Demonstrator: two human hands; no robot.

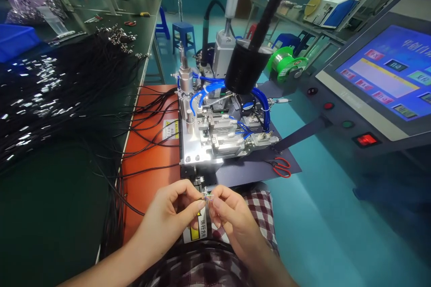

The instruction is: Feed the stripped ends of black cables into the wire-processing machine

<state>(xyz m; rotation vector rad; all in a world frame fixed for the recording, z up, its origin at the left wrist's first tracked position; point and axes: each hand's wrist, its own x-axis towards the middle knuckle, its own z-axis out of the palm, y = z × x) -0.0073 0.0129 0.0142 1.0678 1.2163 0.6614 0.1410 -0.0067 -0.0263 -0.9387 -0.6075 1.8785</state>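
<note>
My left hand is closed in a pinch on a small silvery metal connector in front of the machine. Thin coloured wires bridge the short space between my fingertips. Thumb and finger of my right hand are pressed together on the wires' other side. A black cable comes from the left and passes behind my left hand; whether it joins the connector is hidden. Just beyond both hands stands a metal bench machine with blue air tubes, several black cables running into its left side.
A large heap of black cables with metal ends covers the left table. Red-handled pliers lie on the machine's dark base. A touchscreen panel overhangs the right, and a green wire spool sits behind the machine. Blue stools stand farther back.
</note>
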